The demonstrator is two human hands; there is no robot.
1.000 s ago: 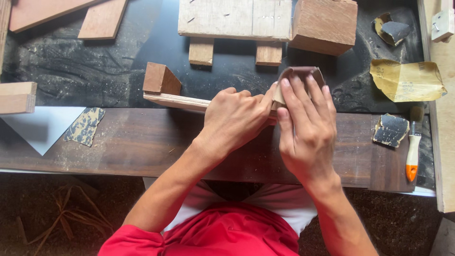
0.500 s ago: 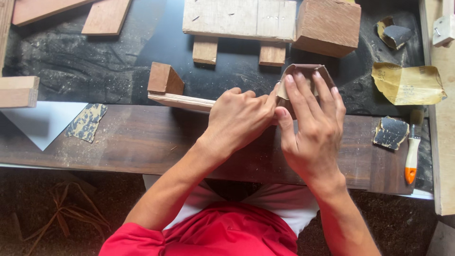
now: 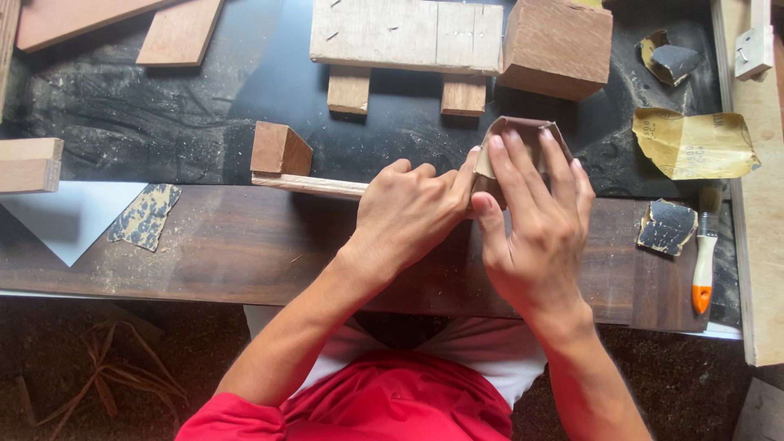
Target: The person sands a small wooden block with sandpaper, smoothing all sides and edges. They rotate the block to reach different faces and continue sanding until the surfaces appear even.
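My left hand [image 3: 408, 208] grips a thin pale wooden strip [image 3: 306, 184] that lies along the far edge of a dark plank [image 3: 212, 249]. The strip's left end rests against a small brown wood block [image 3: 278, 149]. My right hand [image 3: 535, 229] presses a folded piece of brown sandpaper [image 3: 514, 135] over the strip's right end, fingers spread flat on top. The end of the strip under the sandpaper is hidden.
A pale nailed board on two short blocks [image 3: 404, 37] and a big brown block [image 3: 559, 45] lie at the back. Sandpaper scraps [image 3: 694, 143] and a small brush with an orange handle [image 3: 702, 265] lie at right. A worn scrap [image 3: 147, 216] and white sheet [image 3: 65, 216] lie at left.
My right hand with the sandpaper has slid slightly away from me along the strip. My left hand still holds the strip in the same place.
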